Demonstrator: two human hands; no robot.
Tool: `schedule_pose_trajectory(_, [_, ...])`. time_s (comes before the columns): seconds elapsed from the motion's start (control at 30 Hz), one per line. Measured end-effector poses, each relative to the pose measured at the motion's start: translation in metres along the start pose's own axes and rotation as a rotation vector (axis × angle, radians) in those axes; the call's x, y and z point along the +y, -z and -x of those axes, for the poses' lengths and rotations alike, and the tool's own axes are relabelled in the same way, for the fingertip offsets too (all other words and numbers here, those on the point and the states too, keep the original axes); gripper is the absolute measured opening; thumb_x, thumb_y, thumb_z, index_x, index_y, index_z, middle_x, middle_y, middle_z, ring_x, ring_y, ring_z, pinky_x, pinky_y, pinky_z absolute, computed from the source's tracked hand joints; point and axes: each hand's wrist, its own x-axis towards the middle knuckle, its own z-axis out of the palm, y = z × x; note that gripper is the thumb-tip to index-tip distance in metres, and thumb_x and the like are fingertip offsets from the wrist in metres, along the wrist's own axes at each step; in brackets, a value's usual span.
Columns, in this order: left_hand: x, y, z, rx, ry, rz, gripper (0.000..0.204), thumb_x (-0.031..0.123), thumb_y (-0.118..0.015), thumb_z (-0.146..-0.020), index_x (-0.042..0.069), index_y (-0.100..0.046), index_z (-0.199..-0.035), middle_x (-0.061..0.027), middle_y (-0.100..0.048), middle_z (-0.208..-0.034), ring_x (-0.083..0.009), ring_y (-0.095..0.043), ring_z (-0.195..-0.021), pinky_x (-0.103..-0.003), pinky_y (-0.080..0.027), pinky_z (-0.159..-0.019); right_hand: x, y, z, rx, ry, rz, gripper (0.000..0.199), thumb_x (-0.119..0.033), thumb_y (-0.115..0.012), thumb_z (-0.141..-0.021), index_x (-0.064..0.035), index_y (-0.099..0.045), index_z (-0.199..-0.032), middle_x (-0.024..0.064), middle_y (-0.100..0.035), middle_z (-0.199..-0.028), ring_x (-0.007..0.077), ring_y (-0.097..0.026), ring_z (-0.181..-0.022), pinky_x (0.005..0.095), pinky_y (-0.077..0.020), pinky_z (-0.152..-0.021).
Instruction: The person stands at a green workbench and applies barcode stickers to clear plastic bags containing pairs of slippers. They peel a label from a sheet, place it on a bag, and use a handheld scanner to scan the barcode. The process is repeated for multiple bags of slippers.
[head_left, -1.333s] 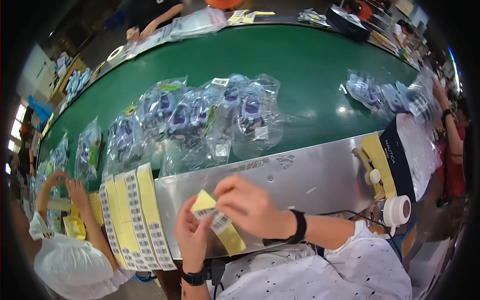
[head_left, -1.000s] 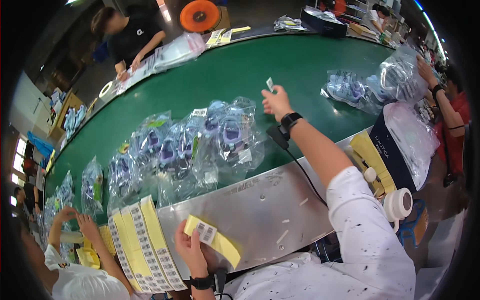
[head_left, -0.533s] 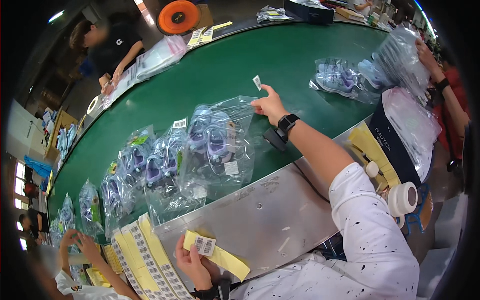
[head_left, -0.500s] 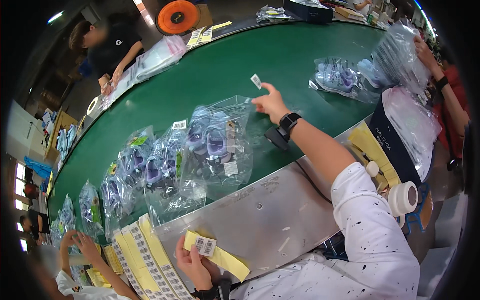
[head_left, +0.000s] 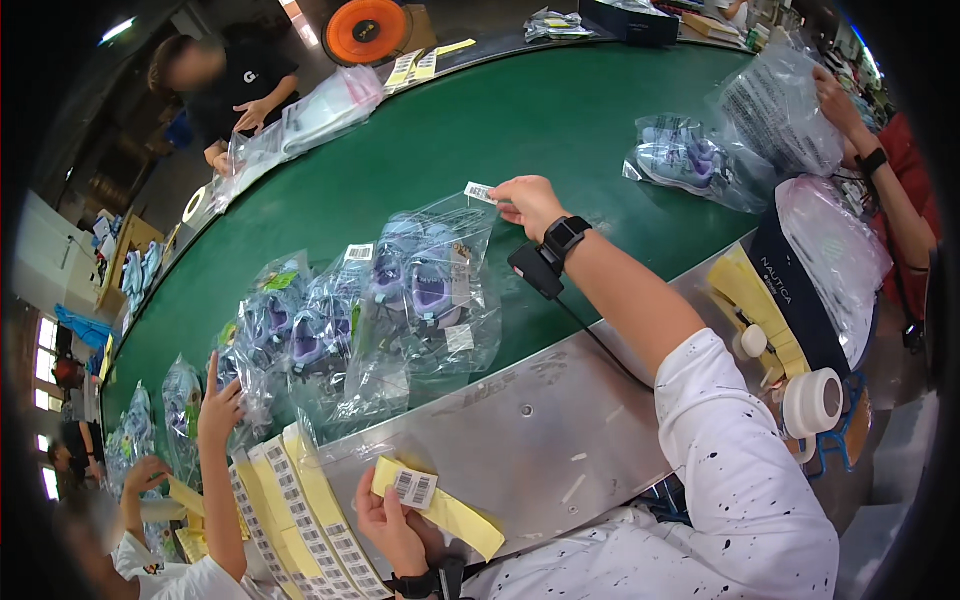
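Pinched in my right hand [head_left: 533, 206] is a small white barcode sticker [head_left: 481, 193], held at the top corner of a clear plastic bag [head_left: 478, 240]. Whether the sticker touches the film, I cannot tell. Inside that bag lies a pair of light blue and lilac shoes [head_left: 433, 284]. Close to my body, my left hand [head_left: 388, 528] grips a yellow backing strip [head_left: 462, 524] carrying white barcode stickers [head_left: 414, 489]. More bagged shoes [head_left: 308, 343] lie to the left, one bag bearing a white sticker [head_left: 360, 252].
The green belt [head_left: 570, 110] curves behind a metal ledge [head_left: 530, 420]. Yellow sticker sheets [head_left: 300, 510] hang over the ledge at left. A navy box [head_left: 790, 285] of plastic bags and a white cup [head_left: 811, 402] stand at right. Co-workers' hands [head_left: 222, 410] reach in around the belt.
My right hand has moved left with the sticker, reaching the bag's top corner. A co-worker at lower left has raised a hand toward the bagged shoes. My left hand stays nearly still.
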Motion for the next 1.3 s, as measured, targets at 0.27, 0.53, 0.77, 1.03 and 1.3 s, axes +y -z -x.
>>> schedule_pose_trajectory(0.27, [0.001, -0.003, -0.001, -0.036, -0.021, -0.077, 0.035, -0.001, -0.045, -0.093, -0.003, -0.045, -0.129, -0.0120, -0.062, -0.108, -0.0169, -0.064, -0.093, -0.026, -0.055, -0.076, 0.019, -0.007, -0.003, 0.054, 0.128, 0.189, 0.011, 0.001, -0.069, -0.077, -0.0038, -0.060, -0.079, 0.0062, -0.062, -0.073, 0.0136, -0.059, -0.058, 0.0268, -0.0516, -0.052])
schedule_pose_trajectory(0.53, [-0.001, -0.004, 0.004, 0.004, 0.012, -0.054, 0.041, -0.005, -0.044, -0.092, -0.004, -0.040, -0.133, -0.0162, -0.059, -0.116, -0.0182, -0.063, -0.097, -0.026, -0.054, -0.079, -0.063, 0.124, -0.055, 0.365, 0.652, 1.187, 0.035, -0.023, -0.072, -0.068, 0.0013, -0.068, -0.093, 0.0244, -0.064, -0.099, 0.0374, -0.062, -0.089, 0.0437, -0.0511, -0.079])
schedule_pose_trajectory(0.77, [0.001, -0.013, -0.001, -0.029, -0.002, -0.026, 0.055, -0.010, -0.051, -0.086, -0.004, -0.034, -0.138, -0.0182, -0.056, -0.119, -0.0219, -0.063, -0.098, -0.027, -0.056, -0.077, -0.094, 0.254, -0.055, 0.467, 0.429, 1.700, 0.026, -0.010, -0.055, -0.080, -0.0024, -0.059, -0.105, 0.0249, -0.064, -0.101, 0.0402, -0.062, -0.099, 0.0492, -0.0491, -0.085])
schedule_pose_trajectory(1.03, [0.002, -0.003, 0.000, -0.015, -0.025, -0.007, 0.048, -0.005, -0.054, -0.088, 0.000, -0.041, -0.134, -0.0160, -0.062, -0.107, -0.0187, -0.065, -0.089, -0.027, -0.056, -0.071, -0.031, 0.031, 0.096, -0.488, 0.294, 0.369, 0.051, -0.007, -0.063, -0.083, -0.0057, -0.045, -0.130, 0.0085, -0.058, -0.113, 0.0180, -0.056, -0.101, 0.0306, -0.0491, -0.083])
schedule_pose_trajectory(1.3, [0.043, -0.025, 0.016, -0.117, -0.097, -0.062, 0.026, -0.001, -0.058, -0.089, -0.004, -0.058, -0.115, -0.0089, -0.065, -0.098, -0.0099, -0.062, -0.084, -0.021, -0.049, -0.070, 0.026, -0.027, 0.285, -0.968, 0.706, 0.487, 0.022, -0.008, -0.064, -0.082, -0.0014, -0.063, -0.103, 0.0140, -0.062, -0.091, 0.0263, -0.060, -0.083, 0.0343, -0.0481, -0.073])
